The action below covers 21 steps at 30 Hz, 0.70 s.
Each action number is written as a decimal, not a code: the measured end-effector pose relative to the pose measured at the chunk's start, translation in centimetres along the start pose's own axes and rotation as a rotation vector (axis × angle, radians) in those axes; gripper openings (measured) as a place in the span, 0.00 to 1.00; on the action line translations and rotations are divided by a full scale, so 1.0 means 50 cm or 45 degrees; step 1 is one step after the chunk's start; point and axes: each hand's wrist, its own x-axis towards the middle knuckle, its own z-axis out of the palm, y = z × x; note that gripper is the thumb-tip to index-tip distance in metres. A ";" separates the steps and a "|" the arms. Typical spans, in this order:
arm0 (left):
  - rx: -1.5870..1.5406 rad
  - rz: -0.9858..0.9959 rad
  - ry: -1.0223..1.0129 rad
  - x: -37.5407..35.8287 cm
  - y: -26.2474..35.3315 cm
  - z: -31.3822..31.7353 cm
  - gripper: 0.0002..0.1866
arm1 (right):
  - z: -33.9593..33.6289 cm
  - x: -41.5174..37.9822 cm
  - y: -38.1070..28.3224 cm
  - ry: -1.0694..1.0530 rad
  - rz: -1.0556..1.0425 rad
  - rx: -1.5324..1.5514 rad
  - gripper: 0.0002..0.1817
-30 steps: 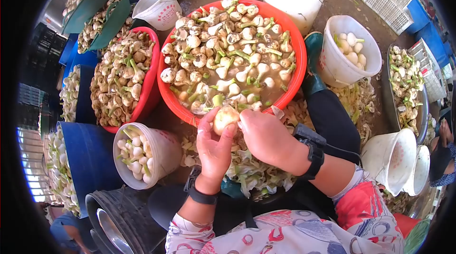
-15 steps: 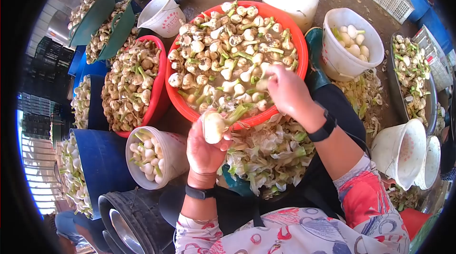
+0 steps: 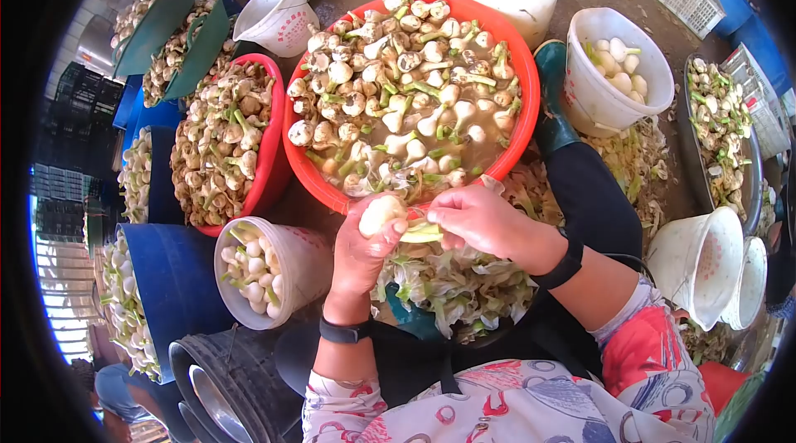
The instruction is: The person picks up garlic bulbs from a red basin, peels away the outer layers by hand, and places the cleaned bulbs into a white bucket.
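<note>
While the left hand (image 3: 358,254) cradles a pale bulb (image 3: 380,213) just this side of the big red basin (image 3: 524,124), the right hand (image 3: 474,219) pinches its green stalk (image 3: 421,232). Peelings (image 3: 452,285) lie heaped in the lap below. Left of the basin, a white bucket (image 3: 300,265) is partly filled with cleaned bulbs; right of it, another bucket (image 3: 593,103) holds a few. The basin itself remains piled with untrimmed bulbs (image 3: 398,95), so I'd judge most of the work lies ahead.
</note>
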 end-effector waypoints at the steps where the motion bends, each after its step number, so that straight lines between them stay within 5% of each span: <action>1: 0.002 -0.002 -0.003 -0.003 0.003 0.008 0.30 | 0.001 0.000 0.006 -0.056 -0.002 0.158 0.13; 4: -0.548 0.139 -0.127 0.000 0.002 0.014 0.34 | -0.006 -0.007 0.003 -0.221 0.150 0.541 0.11; 8: -0.485 0.190 -0.101 -0.001 -0.006 0.009 0.35 | -0.002 -0.008 0.009 -0.281 0.169 0.560 0.11; 10: -0.696 0.133 -0.156 -0.001 -0.002 0.014 0.34 | 0.010 -0.002 0.021 -0.031 -0.181 0.411 0.12; 14: -0.922 0.093 -0.256 -0.021 0.014 0.038 0.29 | -0.015 0.027 0.024 0.478 -0.412 0.072 0.14; 17: -0.833 0.244 -0.276 -0.004 -0.006 0.023 0.29 | -0.004 -0.002 -0.027 0.067 0.072 -0.348 0.17; 19: -0.325 0.432 -0.056 -0.002 -0.011 0.022 0.33 | 0.005 -0.005 -0.030 -0.045 0.176 -0.133 0.19; 21: -0.210 0.497 -0.100 -0.005 -0.016 0.021 0.35 | 0.012 -0.014 -0.034 -0.457 0.132 0.197 0.20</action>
